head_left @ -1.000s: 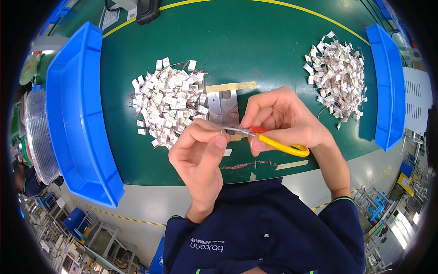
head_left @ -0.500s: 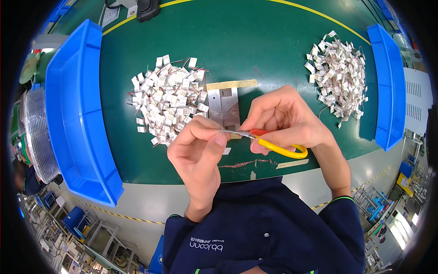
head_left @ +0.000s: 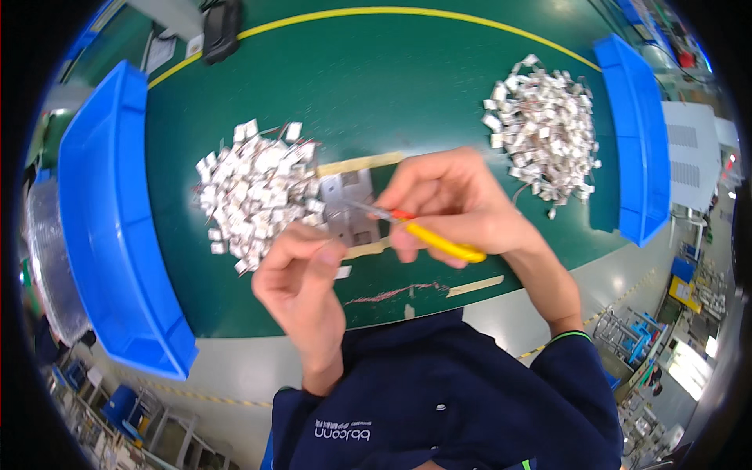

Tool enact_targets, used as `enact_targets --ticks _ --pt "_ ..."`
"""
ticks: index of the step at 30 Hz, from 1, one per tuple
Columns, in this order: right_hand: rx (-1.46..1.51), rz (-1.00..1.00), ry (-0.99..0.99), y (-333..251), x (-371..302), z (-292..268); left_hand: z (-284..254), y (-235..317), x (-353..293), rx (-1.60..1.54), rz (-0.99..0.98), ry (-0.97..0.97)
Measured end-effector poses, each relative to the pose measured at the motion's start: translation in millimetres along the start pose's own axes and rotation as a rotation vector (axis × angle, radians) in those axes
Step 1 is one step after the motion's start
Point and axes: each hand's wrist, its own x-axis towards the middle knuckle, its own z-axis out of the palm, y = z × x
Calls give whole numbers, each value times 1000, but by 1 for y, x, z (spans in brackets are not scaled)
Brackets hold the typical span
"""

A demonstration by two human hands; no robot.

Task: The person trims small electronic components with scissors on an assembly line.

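Note:
In my right hand (head_left: 462,211) is a pair of small scissors (head_left: 445,243) with yellow and red handles; its thin metal blades point left over the metal plate. My left hand (head_left: 304,278) is closed in a pinch, thumb against forefinger, just below and left of the blade tips and apart from them. Whatever sits in that pinch is too small and blurred to make out. The silver metal plate (head_left: 337,215) lies under the blades, taped to the green mat at its top and bottom edges. A small white piece (head_left: 343,272) lies beside my left fingertips.
Left of the plate is a pile of white connectors with short dark wires (head_left: 258,188); a second pile (head_left: 548,125) lies at far right. Blue bins stand at the left (head_left: 110,219) and right (head_left: 638,149) edges. Reddish scraps (head_left: 399,293) and a tape strip (head_left: 476,286) lie near the front edge.
My hands have drawn apart; the scissors' tips have left my left fingertips and now point up and left over the plate. The whole view has shifted a little.

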Motion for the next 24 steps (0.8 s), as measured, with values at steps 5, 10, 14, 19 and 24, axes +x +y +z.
enact_targets --ticks 5,10,14,19,24 --pt "-500 -87 169 4 -1 20 -14 17 3 229 169 91" --pt "-1073 -171 735 0 -18 -6 -30 24 15 506 343 273" --pt "-1368 -213 1014 -14 -21 -40 -38 24 20 578 319 347" --pt "-1424 -146 946 -16 -18 -54 -37 19 20 606 322 305" --pt "-1320 -205 930 -16 -21 -56 -37 20 20 747 341 303"
